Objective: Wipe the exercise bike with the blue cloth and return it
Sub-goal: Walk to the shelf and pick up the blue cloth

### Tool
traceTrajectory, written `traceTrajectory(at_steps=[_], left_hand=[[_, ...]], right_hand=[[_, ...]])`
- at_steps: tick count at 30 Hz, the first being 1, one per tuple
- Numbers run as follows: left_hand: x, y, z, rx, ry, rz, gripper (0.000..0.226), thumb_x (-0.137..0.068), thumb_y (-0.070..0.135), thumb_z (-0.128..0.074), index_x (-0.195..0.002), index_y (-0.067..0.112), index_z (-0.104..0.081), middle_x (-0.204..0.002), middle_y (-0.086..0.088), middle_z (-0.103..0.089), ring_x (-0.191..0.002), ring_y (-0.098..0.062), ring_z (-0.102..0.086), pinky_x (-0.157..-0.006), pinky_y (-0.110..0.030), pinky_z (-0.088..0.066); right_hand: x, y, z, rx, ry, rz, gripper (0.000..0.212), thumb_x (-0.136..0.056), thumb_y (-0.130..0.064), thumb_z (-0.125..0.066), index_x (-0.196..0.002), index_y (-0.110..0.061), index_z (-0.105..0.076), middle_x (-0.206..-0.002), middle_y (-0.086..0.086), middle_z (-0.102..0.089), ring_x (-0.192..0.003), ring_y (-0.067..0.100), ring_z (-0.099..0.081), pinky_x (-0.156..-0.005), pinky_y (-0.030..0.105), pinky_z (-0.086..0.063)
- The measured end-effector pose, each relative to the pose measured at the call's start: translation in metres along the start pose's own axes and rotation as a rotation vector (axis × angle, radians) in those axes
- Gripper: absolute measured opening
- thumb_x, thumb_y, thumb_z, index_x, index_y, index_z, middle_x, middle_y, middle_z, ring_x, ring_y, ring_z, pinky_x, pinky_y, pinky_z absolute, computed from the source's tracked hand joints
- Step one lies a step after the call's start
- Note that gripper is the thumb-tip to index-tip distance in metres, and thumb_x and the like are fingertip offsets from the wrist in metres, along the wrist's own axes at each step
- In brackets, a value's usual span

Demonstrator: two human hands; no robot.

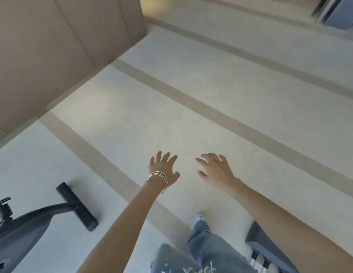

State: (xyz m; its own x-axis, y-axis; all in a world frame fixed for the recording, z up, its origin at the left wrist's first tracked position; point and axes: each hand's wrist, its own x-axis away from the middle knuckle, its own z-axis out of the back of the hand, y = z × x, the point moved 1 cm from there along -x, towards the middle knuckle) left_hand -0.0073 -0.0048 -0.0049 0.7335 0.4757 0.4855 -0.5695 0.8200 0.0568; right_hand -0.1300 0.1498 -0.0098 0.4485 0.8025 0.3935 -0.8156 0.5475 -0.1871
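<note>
Head view looks steeply down on a pale floor [191, 107] crossed by tan bands, the biggest thing in sight. A tan panelled wall [53, 46] fills the upper left corner. At the lower left stands the exercise bike [24, 233], dark grey, its black foot bar [77, 206] lying flat on the floor; the rest is cut off by the frame edge. Grey trousers [207, 251] and a shoe [200, 218] show at the bottom centre. Both bare arms reach forward over the floor. The left hand [164, 167], thin bangles [158, 179] at its wrist, and the right hand [215, 168] are near each other, each with fingers spread and holding nothing. The blue cloth cannot be made out anywhere.
</note>
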Motion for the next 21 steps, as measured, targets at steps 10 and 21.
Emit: traceTrajectory(at_steps=[10, 21], left_hand=[[-0.096, 0.118, 0.044, -0.109, -0.090, -0.213, 0.065, -0.090, 0.048, -0.038, -0.147, 0.034, -0.012, -0.158, 0.006, -0.010, -0.146, -0.023, 0.001, -0.119, -0.042, -0.008], [-0.239, 0.193, 0.125, -0.172, -0.092, -0.403, 0.063, -0.090, 0.047, -0.041, -0.146, 0.032, -0.016, -0.158, 0.004, -0.013, -0.146, -0.024, -0.001, -0.119, -0.042, -0.011]], right_hand=[[0.008, 0.139, 0.018, -0.127, -0.010, -0.329, 0.050, -0.095, -0.042, -0.037, -0.143, -0.029, -0.030, -0.152, -0.003, -0.026, -0.139, 0.019, -0.022, -0.113, 0.045, -0.017], [-0.059, 0.238, 0.081, -0.213, 0.011, -0.568, 0.051, -0.096, -0.042, -0.036, -0.144, -0.029, -0.027, -0.153, -0.001, -0.024, -0.140, 0.021, -0.021, -0.113, 0.046, -0.018]])
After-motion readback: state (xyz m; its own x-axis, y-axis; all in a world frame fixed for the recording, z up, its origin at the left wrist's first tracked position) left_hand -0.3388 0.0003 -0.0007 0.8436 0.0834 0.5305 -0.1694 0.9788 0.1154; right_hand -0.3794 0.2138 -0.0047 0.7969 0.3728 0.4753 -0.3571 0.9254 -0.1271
